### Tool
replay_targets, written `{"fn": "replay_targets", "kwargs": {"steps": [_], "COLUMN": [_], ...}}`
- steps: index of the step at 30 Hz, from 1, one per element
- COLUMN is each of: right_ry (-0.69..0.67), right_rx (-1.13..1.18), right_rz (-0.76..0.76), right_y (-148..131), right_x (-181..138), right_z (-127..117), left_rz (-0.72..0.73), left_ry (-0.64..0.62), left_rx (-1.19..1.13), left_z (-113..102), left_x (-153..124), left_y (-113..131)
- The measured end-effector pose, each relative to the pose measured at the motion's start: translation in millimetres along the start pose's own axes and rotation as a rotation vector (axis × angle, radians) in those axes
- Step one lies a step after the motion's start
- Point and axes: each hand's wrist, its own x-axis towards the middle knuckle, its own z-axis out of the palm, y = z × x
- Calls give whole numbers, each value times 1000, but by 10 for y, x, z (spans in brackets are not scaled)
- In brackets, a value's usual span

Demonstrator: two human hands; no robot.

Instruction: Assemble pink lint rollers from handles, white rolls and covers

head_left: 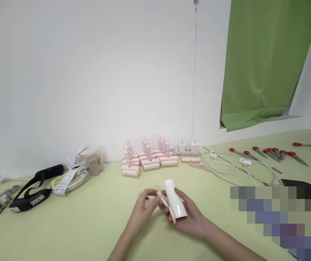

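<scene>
My right hand (192,217) is wrapped round a glossy white cylinder (175,199), which leans with its top away from me. Along the cylinder's left side lies a slim pink strip-like piece (171,214), held by the fingers of the same hand. My left hand (141,210) is just to the left, thumb and fingertips brought close together by the upper end of the pink piece. Whether anything is between those fingertips is too small to make out. Behind both hands, several pink-and-white rollers with upright translucent pink handles (149,159) lie grouped near the wall.
A power strip (186,153) with chargers and white cables (231,170) runs along the back right. Several red-ended tools (276,152) lie farther right. On the left are a black strap (33,195), a wrapped food bowl (75,183) and a bagged cup (94,163).
</scene>
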Motion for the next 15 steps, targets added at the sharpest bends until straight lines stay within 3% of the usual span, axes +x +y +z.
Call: {"fn": "replay_targets", "kwargs": {"steps": [3,9,12,15], "right_ry": [20,64,51,30], "right_rx": [-25,-170,-262,-307], "right_rz": [-46,35,186,233], "right_y": [30,53,85,114], "right_x": [-2,-50,-78,-93], "right_z": [30,59,64,80], "left_rz": [-90,-204,-210,-227], "left_ry": [-108,94,-7,-142], "left_rx": [-253,-659,-733,-670], "left_z": [184,27,-37,12], "left_x": [-49,-2,-14,-64], "left_y": [89,58,51,45]}}
